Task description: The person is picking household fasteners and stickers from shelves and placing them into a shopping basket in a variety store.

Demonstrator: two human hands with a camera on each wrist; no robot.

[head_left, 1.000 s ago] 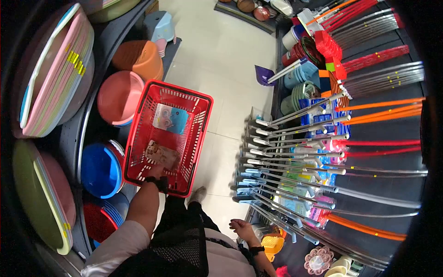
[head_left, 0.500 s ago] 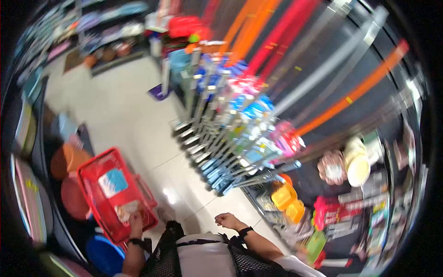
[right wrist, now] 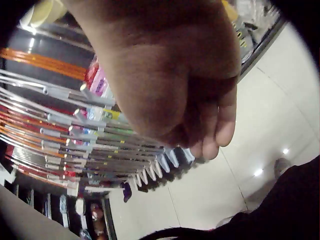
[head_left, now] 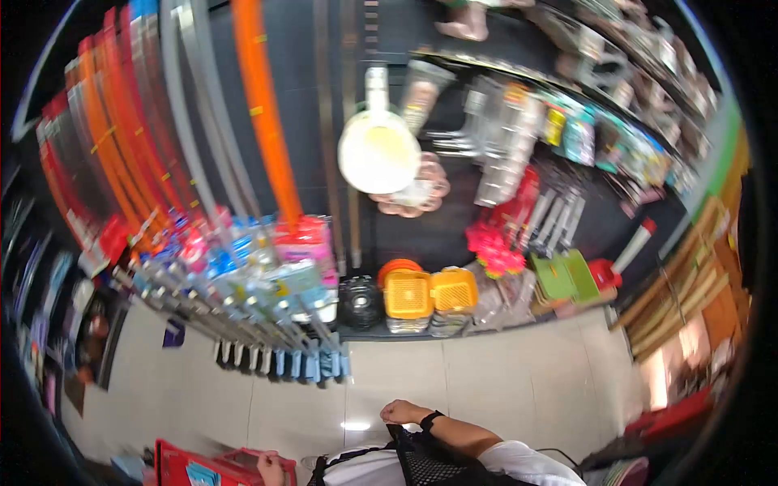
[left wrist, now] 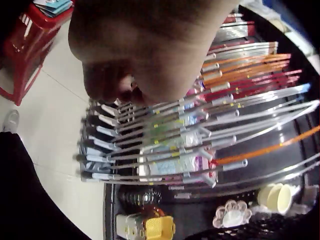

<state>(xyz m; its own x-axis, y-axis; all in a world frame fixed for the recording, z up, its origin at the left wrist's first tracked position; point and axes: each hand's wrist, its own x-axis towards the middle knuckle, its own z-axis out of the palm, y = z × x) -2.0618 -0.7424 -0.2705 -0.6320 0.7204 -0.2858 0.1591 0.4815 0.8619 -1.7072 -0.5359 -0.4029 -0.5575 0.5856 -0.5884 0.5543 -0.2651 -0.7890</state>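
My left hand [head_left: 271, 468] shows low in the head view, beside the raised handle of a red shopping basket [head_left: 173, 463]. In the left wrist view its fingers curl loosely with nothing between them, and the basket stands apart to the left. A blue packet [head_left: 203, 475] lies inside the basket. In front of my body, my right hand [head_left: 403, 412] hangs over the floor. Its fingers are relaxed and slightly bent in the right wrist view, and they hold nothing.
A row of flat mops [head_left: 312, 364] leans along the shelf at the left. Yellow plastic baskets [head_left: 409, 296] and a green dustpan [head_left: 565, 277] sit low on the rack. A cream ladle-like scoop [head_left: 378, 152] hangs above. Pale floor tiles [head_left: 478, 377] run in front.
The view has swung right, from the basket and basins to the wall rack. My left hand has come out of the basket, leaving the patterned item it touched. The right hand stays empty.
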